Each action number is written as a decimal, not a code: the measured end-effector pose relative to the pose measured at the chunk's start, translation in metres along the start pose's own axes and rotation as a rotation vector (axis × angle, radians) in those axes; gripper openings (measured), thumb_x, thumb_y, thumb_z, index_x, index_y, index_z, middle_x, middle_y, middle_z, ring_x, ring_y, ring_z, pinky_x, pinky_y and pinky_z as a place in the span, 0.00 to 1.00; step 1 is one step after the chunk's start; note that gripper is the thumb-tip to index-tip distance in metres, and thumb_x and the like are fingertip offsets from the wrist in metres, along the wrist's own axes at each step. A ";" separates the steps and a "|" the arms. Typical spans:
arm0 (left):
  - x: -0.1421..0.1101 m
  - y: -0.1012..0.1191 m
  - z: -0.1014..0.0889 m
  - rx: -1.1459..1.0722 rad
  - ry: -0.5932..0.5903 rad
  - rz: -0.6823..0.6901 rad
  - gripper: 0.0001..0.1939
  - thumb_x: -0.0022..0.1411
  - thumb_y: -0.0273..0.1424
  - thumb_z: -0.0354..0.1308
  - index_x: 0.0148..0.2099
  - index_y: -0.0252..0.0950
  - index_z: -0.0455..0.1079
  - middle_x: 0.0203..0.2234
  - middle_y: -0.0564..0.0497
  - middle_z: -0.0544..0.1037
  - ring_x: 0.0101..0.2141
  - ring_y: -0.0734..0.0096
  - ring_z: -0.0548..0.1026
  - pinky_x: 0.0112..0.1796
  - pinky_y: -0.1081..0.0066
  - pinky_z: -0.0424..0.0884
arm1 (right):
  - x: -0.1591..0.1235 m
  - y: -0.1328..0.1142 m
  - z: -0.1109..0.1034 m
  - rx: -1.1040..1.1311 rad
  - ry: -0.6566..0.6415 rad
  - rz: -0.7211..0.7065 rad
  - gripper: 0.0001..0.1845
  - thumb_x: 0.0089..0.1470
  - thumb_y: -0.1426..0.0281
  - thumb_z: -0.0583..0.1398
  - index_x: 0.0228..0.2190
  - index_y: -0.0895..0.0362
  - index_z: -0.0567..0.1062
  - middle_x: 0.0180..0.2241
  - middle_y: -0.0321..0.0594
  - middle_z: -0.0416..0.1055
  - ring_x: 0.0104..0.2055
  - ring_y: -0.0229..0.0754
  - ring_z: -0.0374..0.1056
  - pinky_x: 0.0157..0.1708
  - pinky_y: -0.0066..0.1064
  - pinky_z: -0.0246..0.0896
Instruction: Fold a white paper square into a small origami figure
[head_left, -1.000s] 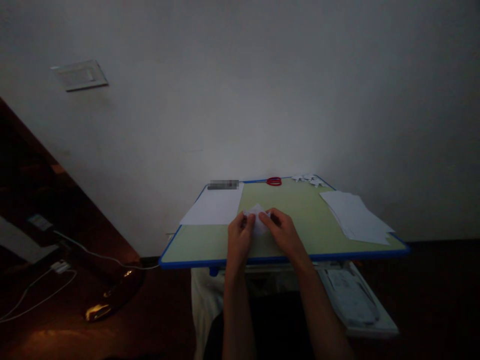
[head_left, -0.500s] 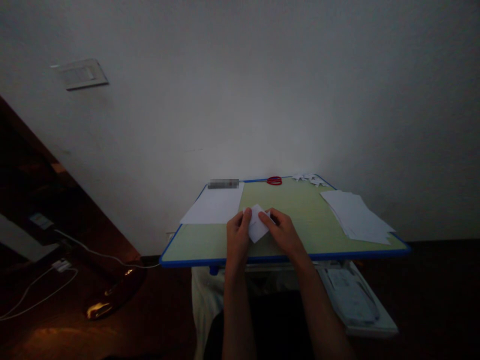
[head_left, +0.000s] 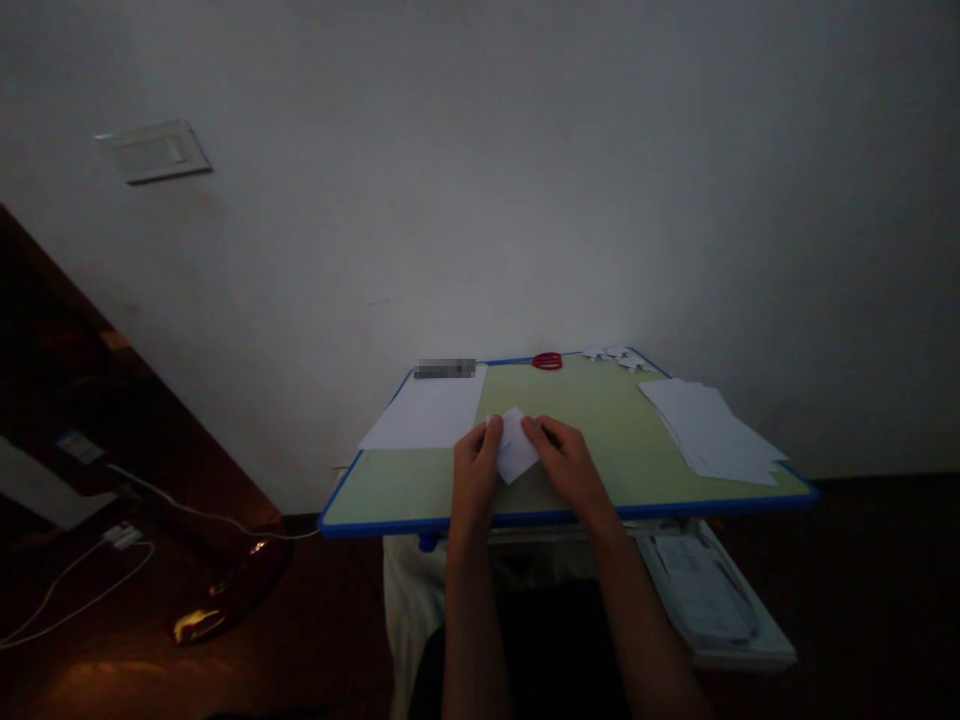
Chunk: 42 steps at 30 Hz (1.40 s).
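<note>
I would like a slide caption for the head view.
Left hand and right hand hold a small white paper over a blue-edged table.

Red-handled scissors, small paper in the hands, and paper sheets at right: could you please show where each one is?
Red-handled scissors [head_left: 547,362]: head view, on the red handles.
Small paper [head_left: 516,455]: head view, middle of its visible face.
Paper sheets [head_left: 709,428]: head view, middle of the top sheet.
</note>
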<state>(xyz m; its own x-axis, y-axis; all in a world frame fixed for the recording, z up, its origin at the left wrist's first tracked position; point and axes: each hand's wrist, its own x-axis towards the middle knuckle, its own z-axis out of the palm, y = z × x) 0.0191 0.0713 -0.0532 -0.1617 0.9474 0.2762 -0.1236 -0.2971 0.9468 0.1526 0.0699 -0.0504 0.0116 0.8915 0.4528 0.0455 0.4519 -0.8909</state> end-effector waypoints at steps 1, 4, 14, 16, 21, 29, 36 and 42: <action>0.000 0.000 0.000 0.012 -0.002 -0.005 0.25 0.57 0.53 0.64 0.28 0.34 0.71 0.21 0.55 0.67 0.24 0.74 0.63 0.25 0.73 0.57 | 0.000 0.001 0.000 0.001 0.001 0.002 0.24 0.60 0.50 0.59 0.21 0.54 0.68 0.24 0.34 0.67 0.27 0.40 0.59 0.27 0.31 0.53; -0.001 0.002 0.002 0.034 0.028 0.005 0.26 0.57 0.54 0.64 0.27 0.35 0.68 0.21 0.56 0.65 0.24 0.74 0.61 0.25 0.74 0.56 | 0.000 0.002 -0.001 0.003 0.011 0.003 0.24 0.60 0.51 0.59 0.22 0.54 0.69 0.25 0.35 0.68 0.27 0.40 0.59 0.27 0.32 0.53; -0.005 0.009 0.004 0.018 0.083 0.051 0.27 0.57 0.52 0.65 0.23 0.36 0.62 0.18 0.58 0.59 0.23 0.76 0.56 0.24 0.73 0.52 | -0.001 0.004 -0.002 -0.030 -0.032 -0.013 0.24 0.61 0.50 0.59 0.22 0.55 0.70 0.22 0.32 0.62 0.27 0.39 0.56 0.27 0.31 0.51; -0.006 0.009 0.004 0.017 0.088 0.048 0.27 0.57 0.52 0.65 0.23 0.36 0.62 0.18 0.58 0.60 0.23 0.76 0.57 0.24 0.73 0.53 | -0.001 0.004 -0.002 -0.021 -0.015 -0.014 0.24 0.61 0.51 0.59 0.22 0.55 0.70 0.23 0.32 0.62 0.27 0.38 0.55 0.27 0.31 0.50; -0.006 0.010 0.005 0.073 -0.050 0.043 0.25 0.58 0.53 0.64 0.29 0.34 0.72 0.23 0.54 0.71 0.26 0.73 0.65 0.28 0.73 0.61 | -0.001 0.001 -0.002 0.039 0.097 0.004 0.24 0.59 0.50 0.61 0.22 0.55 0.70 0.21 0.31 0.59 0.26 0.37 0.54 0.24 0.29 0.49; -0.010 0.010 0.004 0.212 -0.175 0.033 0.25 0.61 0.53 0.62 0.36 0.32 0.78 0.25 0.52 0.75 0.25 0.72 0.68 0.26 0.74 0.61 | 0.000 -0.003 -0.001 0.113 0.211 0.046 0.25 0.57 0.49 0.62 0.22 0.56 0.70 0.21 0.30 0.60 0.25 0.37 0.54 0.23 0.28 0.49; -0.010 0.013 0.002 0.182 -0.115 0.050 0.23 0.59 0.50 0.64 0.33 0.31 0.78 0.23 0.51 0.74 0.25 0.72 0.67 0.26 0.74 0.60 | -0.001 -0.005 0.001 0.143 0.138 0.061 0.21 0.55 0.51 0.64 0.24 0.56 0.73 0.22 0.32 0.65 0.25 0.38 0.59 0.24 0.28 0.54; -0.010 0.012 0.002 0.174 -0.144 0.067 0.24 0.59 0.51 0.63 0.30 0.32 0.77 0.21 0.53 0.72 0.25 0.72 0.65 0.27 0.73 0.59 | -0.002 -0.006 0.000 0.140 0.118 0.079 0.19 0.54 0.53 0.65 0.27 0.57 0.75 0.22 0.32 0.67 0.25 0.38 0.61 0.24 0.28 0.54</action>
<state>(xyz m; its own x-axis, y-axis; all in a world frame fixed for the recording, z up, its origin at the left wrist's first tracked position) 0.0215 0.0589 -0.0437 -0.0213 0.9372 0.3483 0.0552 -0.3467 0.9363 0.1521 0.0658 -0.0461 0.1272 0.9184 0.3746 -0.0993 0.3876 -0.9165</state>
